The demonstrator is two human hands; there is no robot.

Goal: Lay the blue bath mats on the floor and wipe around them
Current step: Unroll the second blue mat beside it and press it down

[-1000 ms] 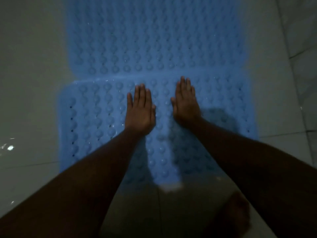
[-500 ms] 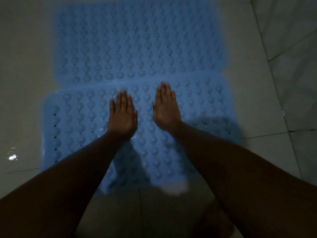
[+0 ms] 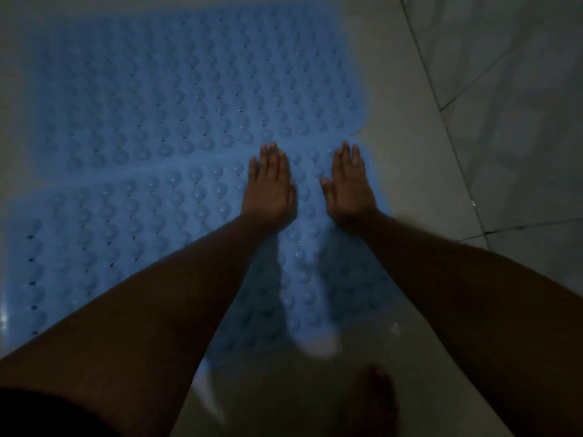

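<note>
Dim room, pale tiled floor (image 3: 416,171), dark grout lines (image 3: 441,108) running off to the right.

Hands: left hand (image 3: 269,187) and right hand (image 3: 348,184) are both flat, palms down, fingers straight. They lie side by side with a strip of mat showing between them. Neither holds anything. Both press on the near mat (image 3: 126,231) at its far right part, fingertips reaching the seam with the far mat (image 3: 189,89).

Mats: both are blue and bumpy with small holes, and both lie flat on the floor. They meet along one long edge; I can't tell if they butt or overlap. The near one sits offset to the left of the far one.

Progress, my read:
- laying: done or nearly so; the hands look to be seating the near mat
- wiping around them: not started as far as I can see; no cloth or wiper in view
- glints on the floor near the mat's close edge may be water

Count: 2 mats, 2 hands, 1 bare foot (image 3: 375,402) at the bottom of the view, on the floor just off the near mat.
</note>
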